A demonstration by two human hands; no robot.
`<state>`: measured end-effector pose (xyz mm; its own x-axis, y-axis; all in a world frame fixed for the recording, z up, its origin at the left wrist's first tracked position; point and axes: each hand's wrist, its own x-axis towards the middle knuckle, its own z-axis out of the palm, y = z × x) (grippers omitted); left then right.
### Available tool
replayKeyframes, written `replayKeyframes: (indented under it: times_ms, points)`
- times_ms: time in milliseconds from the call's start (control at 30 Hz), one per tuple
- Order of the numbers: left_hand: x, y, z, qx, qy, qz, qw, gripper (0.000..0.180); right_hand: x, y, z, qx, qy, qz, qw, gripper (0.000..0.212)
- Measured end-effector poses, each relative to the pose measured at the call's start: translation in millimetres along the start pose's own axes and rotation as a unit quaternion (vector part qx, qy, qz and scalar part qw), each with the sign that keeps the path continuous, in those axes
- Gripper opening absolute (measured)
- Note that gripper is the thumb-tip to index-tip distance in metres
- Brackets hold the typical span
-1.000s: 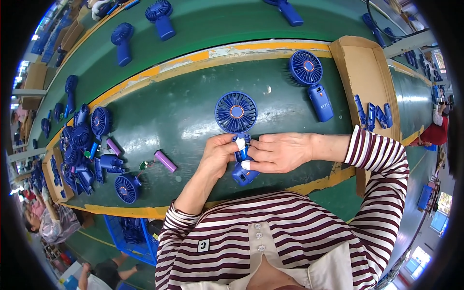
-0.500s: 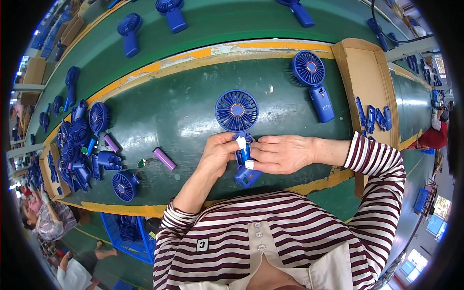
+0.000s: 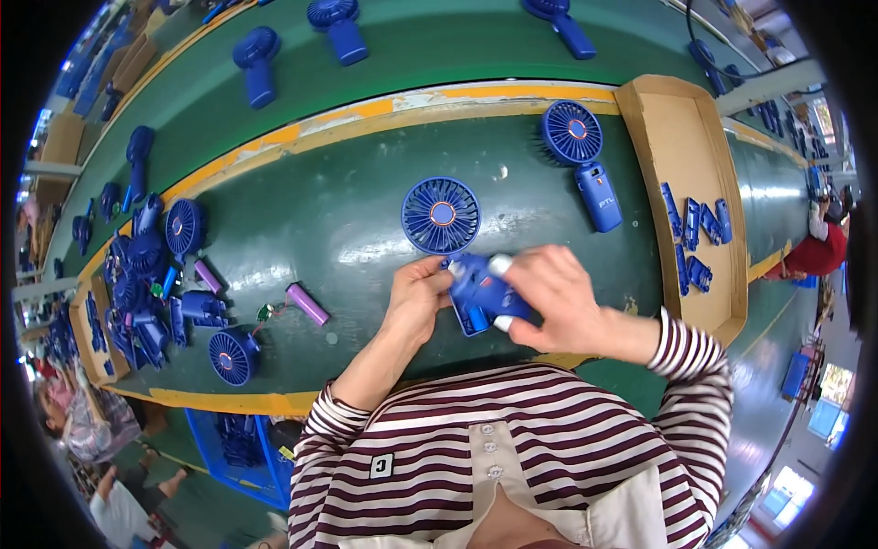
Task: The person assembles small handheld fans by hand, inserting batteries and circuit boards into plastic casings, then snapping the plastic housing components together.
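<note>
Since the earlier frame, the right hand (image 3: 560, 297) has shifted rightward, gripping a blue cover (image 3: 496, 295), tilted and blurred. The left hand (image 3: 416, 297) remains clamped at the neck of the fan (image 3: 442, 216), midway along the table (image 3: 302, 192). Further parts now show in the cardboard box (image 3: 672, 137). A purple cell (image 3: 307, 304) lies left.

The long green workbench (image 3: 320, 220) has a smooth, glossy top; the yellow-and-white strip (image 3: 366, 112) along its far edge is rough. The held blue, round-headed plastic fan (image 3: 442, 214) is smooth with a soft sheen. Near the right edge, the shallow brown cardboard tray (image 3: 681, 128) looks matt.
</note>
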<state>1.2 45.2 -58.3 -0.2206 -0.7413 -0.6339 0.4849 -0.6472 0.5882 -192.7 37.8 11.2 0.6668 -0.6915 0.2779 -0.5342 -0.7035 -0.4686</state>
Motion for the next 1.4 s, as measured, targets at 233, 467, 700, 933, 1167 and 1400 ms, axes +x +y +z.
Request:
replayKeyframes:
  times_ms: [233,467,700,933,1167,1400]
  points:
    - [0,-2,2,-0.050,-0.017,0.019,0.998,0.027,-18,-34,24,0.007,0.044,0.196,0.980,0.059]
    - [-3,-2,8,-0.092,-0.023,0.030,0.995,0.035,-1,-29,45,-0.020,0.051,0.164,0.985,0.056]
    - [2,-5,1,-0.085,-0.030,0.021,0.996,0.041,3,-26,57,-0.056,0.048,0.164,0.984,0.054]
    - [-1,-1,5,-0.100,-0.036,0.021,0.994,0.039,6,-21,55,-0.095,0.030,0.120,0.988,0.049]
    - [-2,3,13,-0.005,0.016,0.030,0.999,0.026,7,-16,57,-0.113,0.041,0.090,0.989,0.049]
    - [4,1,14,0.004,0.046,0.013,0.999,0.022,1,-24,44,-0.095,-0.017,0.110,0.989,0.069]
